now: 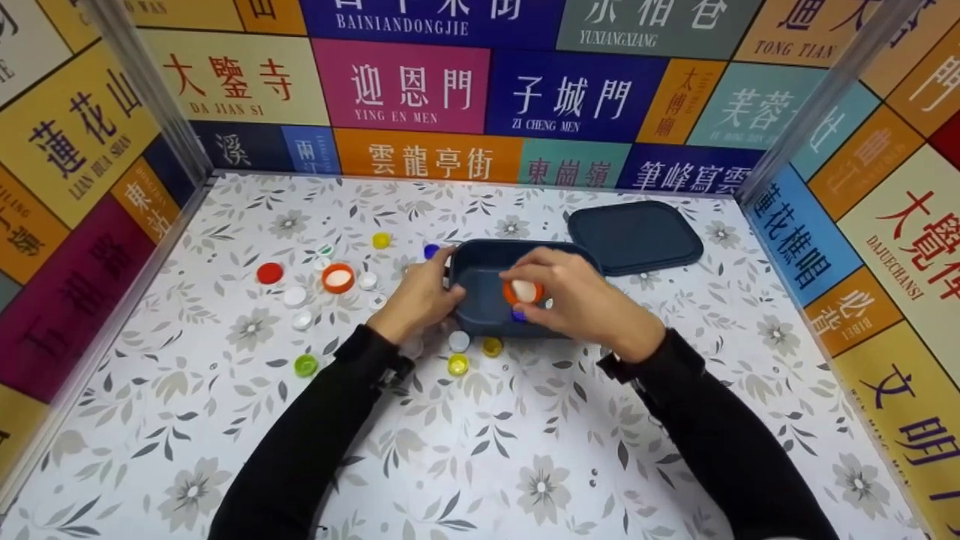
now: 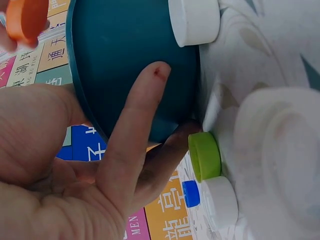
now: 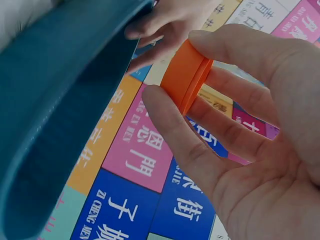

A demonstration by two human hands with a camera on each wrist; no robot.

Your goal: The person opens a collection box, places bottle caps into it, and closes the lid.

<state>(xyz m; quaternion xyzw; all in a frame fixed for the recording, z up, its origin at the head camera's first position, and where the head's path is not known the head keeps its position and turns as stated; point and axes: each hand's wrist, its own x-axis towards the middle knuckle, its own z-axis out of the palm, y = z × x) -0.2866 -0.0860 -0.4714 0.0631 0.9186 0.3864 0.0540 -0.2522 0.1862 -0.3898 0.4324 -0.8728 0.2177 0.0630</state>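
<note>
A dark blue plastic box (image 1: pixel 480 274) without its lid stands in the middle of the table. Around its left end my left hand (image 1: pixel 416 300) holds the wall, thumb at the rim and fingers along the outside (image 2: pixel 125 30). Over the box's opening, my right hand (image 1: pixel 592 300) pinches an orange bottle cap (image 3: pixel 185 75) with a white inside between thumb and fingertips. Inside the box, a blue cap (image 1: pixel 518 316) and a white cap (image 1: pixel 549 304) partly show; the right hand hides the rest of that side.
Loose caps lie left of the box, among them a red one (image 1: pixel 270 273), another orange one (image 1: pixel 337 278), a green one (image 1: pixel 305 365) and several white ones. Two yellow caps (image 1: pixel 457 364) sit in front. The dark blue lid (image 1: pixel 637 236) lies behind right.
</note>
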